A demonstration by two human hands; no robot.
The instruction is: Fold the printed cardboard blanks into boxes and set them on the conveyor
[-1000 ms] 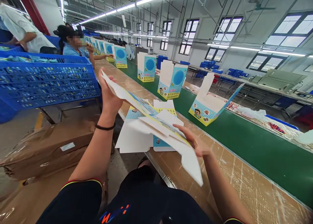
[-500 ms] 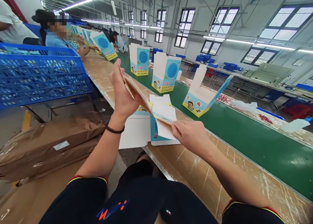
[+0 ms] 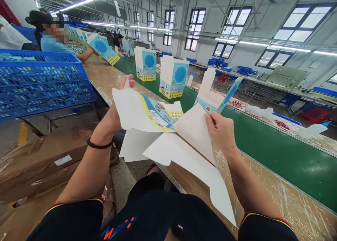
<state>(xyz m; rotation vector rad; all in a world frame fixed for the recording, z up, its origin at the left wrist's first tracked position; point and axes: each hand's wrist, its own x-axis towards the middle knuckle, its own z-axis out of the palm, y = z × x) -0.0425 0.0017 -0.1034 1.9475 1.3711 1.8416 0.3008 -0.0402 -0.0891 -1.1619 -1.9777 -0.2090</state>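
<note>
My left hand [image 3: 119, 93] grips the far end of a flat printed carton blank [image 3: 168, 135], mostly hidden behind its white flap. My right hand [image 3: 221, 132] pinches the blank's near side panel, fingers closed on the card. The blank is spread open in the air above the table edge, white inside facing me, with a blue and yellow printed strip showing. A long white flap hangs down toward my lap. Under it lies a stack of flat blanks [image 3: 134, 148] on the table.
Folded blue boxes [image 3: 173, 77] stand upright along the green conveyor belt [image 3: 263, 142]; one [image 3: 213, 95] lies tilted. A blue plastic crate [image 3: 44, 83] sits to the left above wrapped brown packs [image 3: 44, 160]. Another person [image 3: 56, 37] holds a box further down the line.
The blank went from folded nearly shut between my hands to spread wide open. My right hand moved right and up; my left hand stayed at the far end.
</note>
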